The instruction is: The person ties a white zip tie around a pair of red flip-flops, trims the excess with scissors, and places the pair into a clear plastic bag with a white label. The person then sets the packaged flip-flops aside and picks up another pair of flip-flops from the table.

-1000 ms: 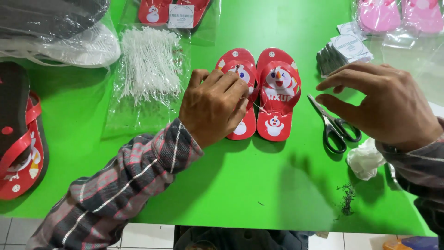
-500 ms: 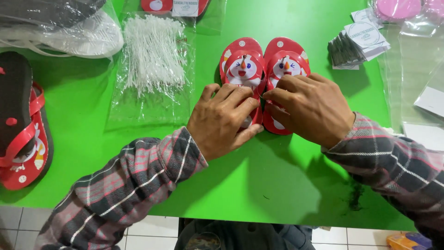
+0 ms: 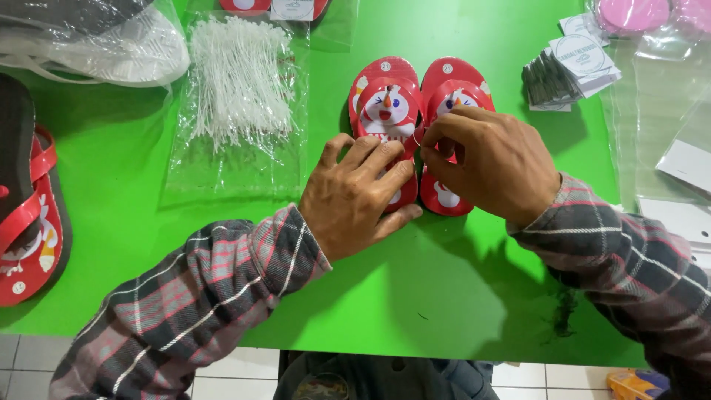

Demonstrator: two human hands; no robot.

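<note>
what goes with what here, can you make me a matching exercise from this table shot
Things:
1. pair of small red flip-flops
2. clear bag of white plastic ties
3. stack of round-printed paper tags
4. larger red and black sandal

Places:
A. far left edge of the green table
B. upper right, beside clear bags
C. centre, under both hands
D. left of the small flip-flops

Pairs: 1-C, 2-D, 3-B, 4-A

The left hand presses the left flip-flop; the right hand pinches at the straps.

The left hand (image 3: 359, 196) covers the heel of the left slipper (image 3: 385, 96); the right hand (image 3: 492, 167) hides the other slipper's (image 3: 453, 81) middle. At 9 o'clock a big sandal (image 3: 26, 237) is cut off. The cards (image 3: 581, 55) at 1 o'clock are too small to read.
</note>
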